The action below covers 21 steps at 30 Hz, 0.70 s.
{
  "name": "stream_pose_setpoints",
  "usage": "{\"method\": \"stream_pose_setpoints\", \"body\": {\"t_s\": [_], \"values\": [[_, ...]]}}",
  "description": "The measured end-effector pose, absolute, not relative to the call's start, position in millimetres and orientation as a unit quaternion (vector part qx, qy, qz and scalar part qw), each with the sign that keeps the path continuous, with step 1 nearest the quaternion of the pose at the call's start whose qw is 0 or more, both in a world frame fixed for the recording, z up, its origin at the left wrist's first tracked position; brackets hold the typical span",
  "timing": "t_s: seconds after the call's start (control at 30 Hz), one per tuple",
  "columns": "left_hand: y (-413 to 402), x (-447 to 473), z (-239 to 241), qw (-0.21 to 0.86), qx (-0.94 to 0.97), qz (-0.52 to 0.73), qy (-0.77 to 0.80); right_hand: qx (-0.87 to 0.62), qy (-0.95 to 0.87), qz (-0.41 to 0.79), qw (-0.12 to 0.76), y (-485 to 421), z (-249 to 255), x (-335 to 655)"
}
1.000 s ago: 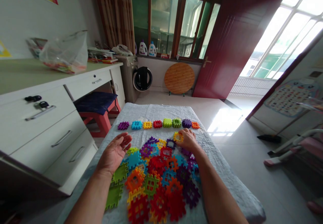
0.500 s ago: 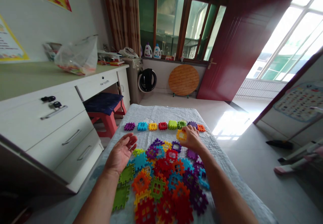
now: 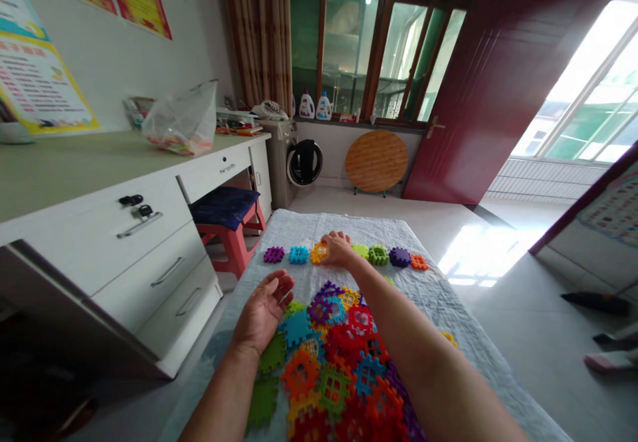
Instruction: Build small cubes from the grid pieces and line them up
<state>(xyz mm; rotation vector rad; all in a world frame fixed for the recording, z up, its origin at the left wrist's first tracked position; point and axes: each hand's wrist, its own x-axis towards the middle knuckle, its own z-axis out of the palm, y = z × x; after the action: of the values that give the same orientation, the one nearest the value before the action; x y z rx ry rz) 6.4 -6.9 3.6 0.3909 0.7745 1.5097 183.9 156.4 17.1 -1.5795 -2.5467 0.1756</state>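
Fingers [image 3: 329, 241] of the right hand [image 3: 341, 250] pinch a yellow tile [image 3: 318, 253], carried from the right end of the row [image 3: 379, 254] to its left part, just right of the row's blue tile [image 3: 299, 254]. Left hand [image 3: 264, 308] stays released, palm up, short of the row beside the loose pile [image 3: 343, 355]. Yellow tile: small, square, toothed edges, low over the grey cloth [image 3: 448, 296].

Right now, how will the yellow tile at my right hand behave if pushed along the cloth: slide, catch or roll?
The yellow tile at the right hand looks like thin, holed plastic, so probably stiff and light. Its toothed edges may catch on the wrinkled cloth rather than slide. Being flat and square, it should hardly roll.
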Motion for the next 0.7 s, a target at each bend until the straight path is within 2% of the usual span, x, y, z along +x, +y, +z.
{"method": "stream_pose_setpoints", "body": {"t_s": [0.43, 0.7], "values": [[-7, 9, 3, 0.656, 0.163, 0.658, 0.332, -0.488, -0.870, 0.066, 0.001, 165, 12, 165], [-6, 7, 2, 0.655, 0.171, 0.660, 0.327, -0.496, -0.864, 0.080, 0.037, 160, 13, 166]]}}
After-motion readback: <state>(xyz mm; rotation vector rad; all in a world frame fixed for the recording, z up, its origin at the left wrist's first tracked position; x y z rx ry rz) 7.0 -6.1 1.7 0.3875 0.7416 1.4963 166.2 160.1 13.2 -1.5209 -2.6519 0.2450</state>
